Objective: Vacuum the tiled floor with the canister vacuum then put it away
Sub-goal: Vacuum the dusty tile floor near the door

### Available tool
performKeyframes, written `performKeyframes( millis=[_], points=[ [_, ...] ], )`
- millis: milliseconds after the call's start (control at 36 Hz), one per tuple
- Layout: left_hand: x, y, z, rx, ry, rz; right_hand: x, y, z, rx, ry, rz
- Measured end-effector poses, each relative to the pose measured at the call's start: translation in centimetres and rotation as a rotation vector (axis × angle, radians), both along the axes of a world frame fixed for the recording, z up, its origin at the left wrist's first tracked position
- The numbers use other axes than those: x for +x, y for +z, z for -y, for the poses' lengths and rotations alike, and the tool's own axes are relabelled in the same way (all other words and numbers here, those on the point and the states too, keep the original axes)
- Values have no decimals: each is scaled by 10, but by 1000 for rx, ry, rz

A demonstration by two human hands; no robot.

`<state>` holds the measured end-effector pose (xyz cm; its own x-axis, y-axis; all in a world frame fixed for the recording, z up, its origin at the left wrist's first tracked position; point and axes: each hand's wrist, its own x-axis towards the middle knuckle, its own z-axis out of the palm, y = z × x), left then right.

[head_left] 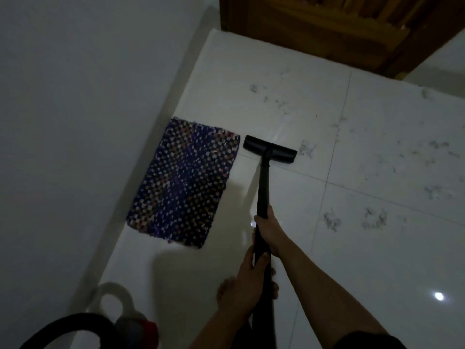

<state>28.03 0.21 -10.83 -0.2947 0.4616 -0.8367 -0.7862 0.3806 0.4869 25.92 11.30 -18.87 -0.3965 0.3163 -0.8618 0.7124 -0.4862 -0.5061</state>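
Note:
The black vacuum wand (263,187) runs from my hands down to its flat floor head (270,149), which rests on the white tiled floor (377,248) just right of a mat. My right hand (268,230) grips the wand higher up. Just below it, my left hand (247,275) is wrapped round the same wand. The canister vacuum (123,321), grey with a white handle and a red part, sits at the lower left with its black hose (63,326) curving out of view. Grey dust clumps (332,220) dot the tiles to the right.
A purple and white woven mat (186,182) lies on the floor along the white wall (75,122) on the left. A brown wooden door (327,28) stands at the top. My bare foot (226,290) shows beneath my left hand.

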Motion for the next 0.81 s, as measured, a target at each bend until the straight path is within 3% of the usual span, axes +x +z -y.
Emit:
performKeyframes(
  millis=[417,806],
  points=[
    [-97,3,-53,-61,20,-76,-108,-5,-48,11,124,9],
    [-169,-24,-124,-79,138,73,-168,-29,-127,-97,-58,-47]
  ],
)
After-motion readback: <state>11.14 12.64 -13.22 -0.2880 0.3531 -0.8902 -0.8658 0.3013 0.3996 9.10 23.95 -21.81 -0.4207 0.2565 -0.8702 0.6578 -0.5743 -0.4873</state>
